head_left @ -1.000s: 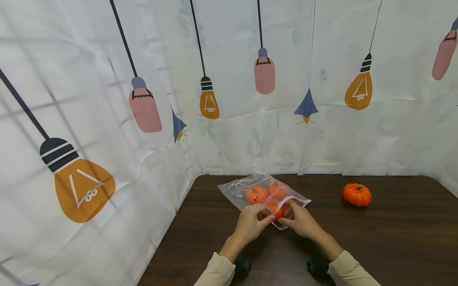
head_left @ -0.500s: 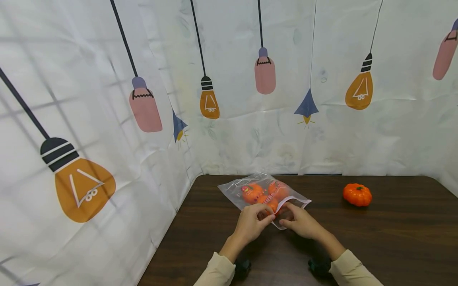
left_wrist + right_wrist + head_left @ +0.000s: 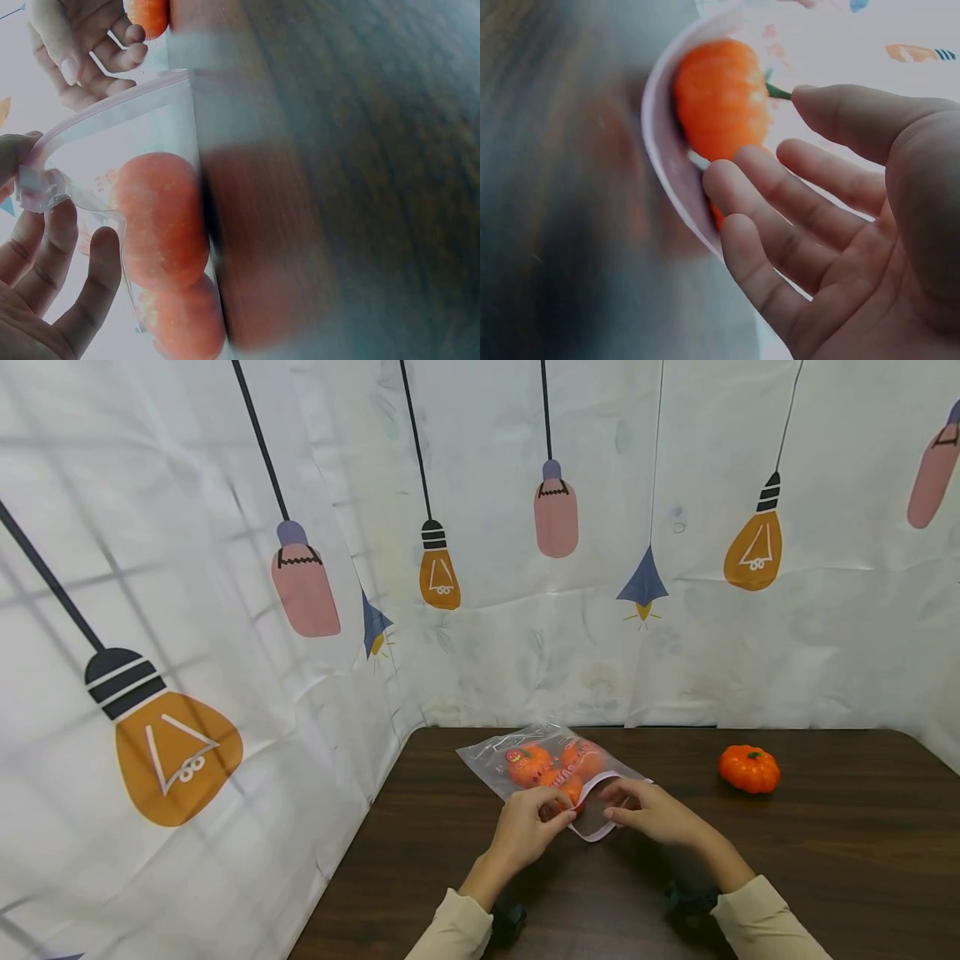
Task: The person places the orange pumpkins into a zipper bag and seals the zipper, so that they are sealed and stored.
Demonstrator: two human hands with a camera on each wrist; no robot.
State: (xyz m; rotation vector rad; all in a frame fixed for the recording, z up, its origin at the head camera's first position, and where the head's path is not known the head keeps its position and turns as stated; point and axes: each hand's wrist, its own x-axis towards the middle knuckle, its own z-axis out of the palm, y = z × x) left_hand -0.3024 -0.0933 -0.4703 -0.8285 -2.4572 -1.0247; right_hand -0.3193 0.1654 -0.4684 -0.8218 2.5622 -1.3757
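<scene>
A clear zip bag (image 3: 491,760) lies on the table with several orange pumpkins (image 3: 529,763) inside. My left hand (image 3: 525,827) pinches the edge of its mouth between thumb and fingers, also visible in the left wrist view, where the hand (image 3: 52,277) grips the zip corner. My right hand (image 3: 656,814) is at the right side of the mouth, fingers relaxed and holding nothing. In the right wrist view, the right hand (image 3: 840,225) has its fingers spread before the gaping mouth, with a green-stemmed pumpkin (image 3: 724,97) beyond them.
Another orange pumpkin (image 3: 749,769) sits on the dark wooden table (image 3: 847,852), to the right of the bag. Behind and to the left hangs a white curtain (image 3: 495,652) printed with lamps. Small dark objects are at both wrists.
The right hand has drawn back to the right, out of the bag's mouth. The front pumpkin in the bag has shifted up and left, deeper inside. The left hand keeps its hold.
</scene>
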